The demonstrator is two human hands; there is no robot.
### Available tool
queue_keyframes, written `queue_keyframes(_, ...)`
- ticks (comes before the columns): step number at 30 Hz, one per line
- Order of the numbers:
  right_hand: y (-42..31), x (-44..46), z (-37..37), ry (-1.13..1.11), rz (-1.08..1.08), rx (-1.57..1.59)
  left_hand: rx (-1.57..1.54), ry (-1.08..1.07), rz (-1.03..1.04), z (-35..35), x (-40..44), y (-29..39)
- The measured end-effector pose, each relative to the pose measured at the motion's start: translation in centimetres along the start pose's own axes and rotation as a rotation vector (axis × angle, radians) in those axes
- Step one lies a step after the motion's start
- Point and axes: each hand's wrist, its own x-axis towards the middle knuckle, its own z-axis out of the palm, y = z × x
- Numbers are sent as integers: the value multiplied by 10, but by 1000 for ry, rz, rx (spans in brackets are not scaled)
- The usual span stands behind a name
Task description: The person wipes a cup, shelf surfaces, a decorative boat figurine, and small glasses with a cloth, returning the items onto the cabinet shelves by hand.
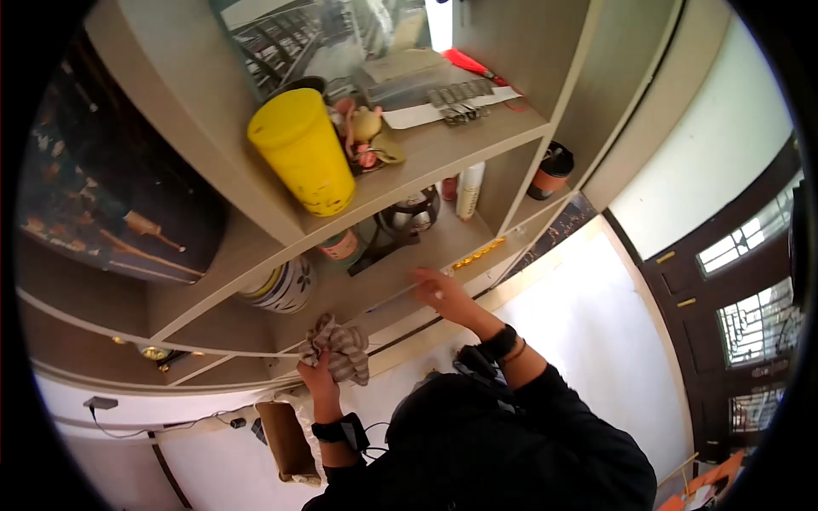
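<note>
- The left hand (317,375) is closed around a striped cloth (342,351), which bunches up above the fingers in loose folds with no clear long axis.
- The right hand (443,296) is empty as far as can be seen, but its fingers are blurred; I cannot tell whether they are curled, or whether they touch the lower shelf (341,295) beneath them.
- The cloth lies to the left of the right hand, well apart from it and nearer the person, just outside the shelf's front edge.
- That shelf runs lengthwise from lower left to upper right in the view, and the right hand is the nearer to its middle.
- A row of gold pieces (479,254) follows the front edge, just beside the right hand on its far side.
- Deeper in, a long dark piece (383,255) slants the same way, with a green jar (342,245) near its left end and a round dark-framed vessel (411,213) behind.
- A bare strip of board lies between these and the front edge.
- Above, the upper shelf (434,157) limits headroom, a yellow container (305,153) standing near its edge.
- Open floor (588,289) lies right of the right arm.
</note>
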Motion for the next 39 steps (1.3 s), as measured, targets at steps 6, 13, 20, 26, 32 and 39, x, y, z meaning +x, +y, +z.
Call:
queue_keyframes(6, 55, -63, -127, 645, -57, -85, -14, -43, 3, 25, -3, -3)
queue_keyframes(13, 62, -16, -248, 759, -171, -370, -119, 31, -40, 42, -16, -9)
queue_keyframes(20, 56, 50, -262, 672, -323, -157, -59, 131, 75, 95, -52, -24)
queue_keyframes(26, 42, 51, -260, 693, -237, -154, -280, 212, -45, 153, -86, -28)
queue_keyframes(32, 42, 50, -272, 679, -263, -155, -292, 283, -28, 157, -100, -38)
queue_keyframes(39, 13, 16, -285, 611, -337, 16, -310, 102, -47, 178, -93, -9)
